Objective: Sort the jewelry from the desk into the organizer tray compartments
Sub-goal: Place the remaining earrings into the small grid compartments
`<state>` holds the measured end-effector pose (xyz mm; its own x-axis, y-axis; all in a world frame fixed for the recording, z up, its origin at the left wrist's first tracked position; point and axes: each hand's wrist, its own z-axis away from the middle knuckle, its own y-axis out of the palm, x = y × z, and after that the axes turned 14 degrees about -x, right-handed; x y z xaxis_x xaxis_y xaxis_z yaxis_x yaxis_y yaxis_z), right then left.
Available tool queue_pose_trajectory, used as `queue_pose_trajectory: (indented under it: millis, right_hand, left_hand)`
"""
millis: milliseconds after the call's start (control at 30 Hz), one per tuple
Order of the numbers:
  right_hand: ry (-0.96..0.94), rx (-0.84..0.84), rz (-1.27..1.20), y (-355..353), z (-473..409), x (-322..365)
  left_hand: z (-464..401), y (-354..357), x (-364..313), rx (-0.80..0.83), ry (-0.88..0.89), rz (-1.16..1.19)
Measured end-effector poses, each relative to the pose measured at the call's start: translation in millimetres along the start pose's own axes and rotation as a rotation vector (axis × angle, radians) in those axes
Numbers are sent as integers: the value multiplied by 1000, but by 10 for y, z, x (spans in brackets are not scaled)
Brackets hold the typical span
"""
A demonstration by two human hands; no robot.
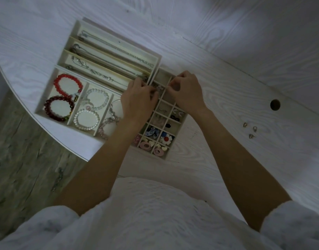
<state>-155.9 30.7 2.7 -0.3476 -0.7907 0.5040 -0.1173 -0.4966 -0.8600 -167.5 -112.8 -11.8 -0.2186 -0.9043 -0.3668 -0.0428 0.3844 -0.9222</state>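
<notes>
Both forearms reach out, left hand (139, 98) and right hand (186, 92) fingers curled over tray (165, 156).

The worktop (245, 60) is white with a fine wood grain. The tray (46, 98) is cream. In it lie a bright red bracelet (67, 85), a dark red one (59, 108), a white pearl bracelet (86, 120), a white flower (167, 138) with a red centre, and pink rings (145, 145). The floor (19, 150) is grey-green, mottled.

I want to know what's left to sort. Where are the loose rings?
In the head view, three small rings lie on the desk right of the right forearm, below the round cable hole.
</notes>
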Motion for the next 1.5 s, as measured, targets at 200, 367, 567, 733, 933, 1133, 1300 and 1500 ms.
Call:
queue_pose_trajectory:
  millis: [200,367,567,733,933,1133,1300,1500]
  right_hand:
    - [-19,12,2,-2,-7,-6]
    - [-26,5,8,7,-7,-19]
    - [-14,-30,-23,25,-31,5]
    - [-76,-25,22,66,-82,42]
    - [-115,-23,-74,112,-147,58]
    - [-344,-113,-25,78,-85,-120]
    - [-647,-51,151,127,-105,-188]
    - [-657,-28,104,88,-133,-170]
  left_hand:
    - [-135,19,-127,56,-79,-146]
    - [-143,43,-180,43,-141,-167]
    - [-126,9,-182,58,-183,-123]
    - [-80,-29,-140,99,-46,-117]
    - [36,-84,-19,44,49,-28]
    - [39,-107,45,27,67,17]
    - [59,-100,51,16,96,49]
    - [74,-69,60,-20,95,121]
